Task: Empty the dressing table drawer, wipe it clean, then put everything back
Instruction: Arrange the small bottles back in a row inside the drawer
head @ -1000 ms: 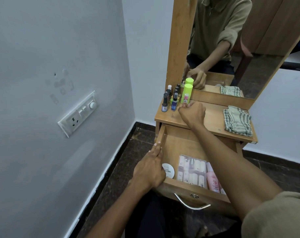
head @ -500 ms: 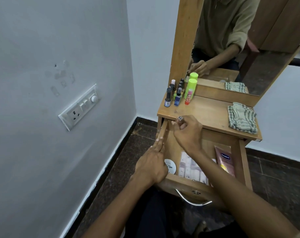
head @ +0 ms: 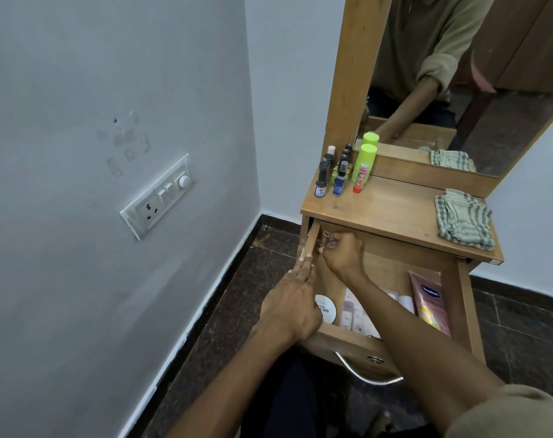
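- To your left, a white switch panel (head: pixel 159 195) with a socket and round dial sits on the grey wall (head: pixel 79 279).
- Above it, faint marks (head: pixel 125 143), perhaps tape residue.
- Below you, dark speckled floor (head: pixel 237 311).

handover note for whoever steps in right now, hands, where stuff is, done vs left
Right hand: at the back left corner of the open drawer, pinching a small bottle.
Left hand: resting on the drawer's left wall, holding nothing.
On the tabletop: a cluster of small bottles at the back left, the striped cloth on the right.
In the drawer: a round white tin, a clear pack of small bottles, a pink tube.
Done: part of the emptying.
Left: remove the rest, wipe, put everything back.
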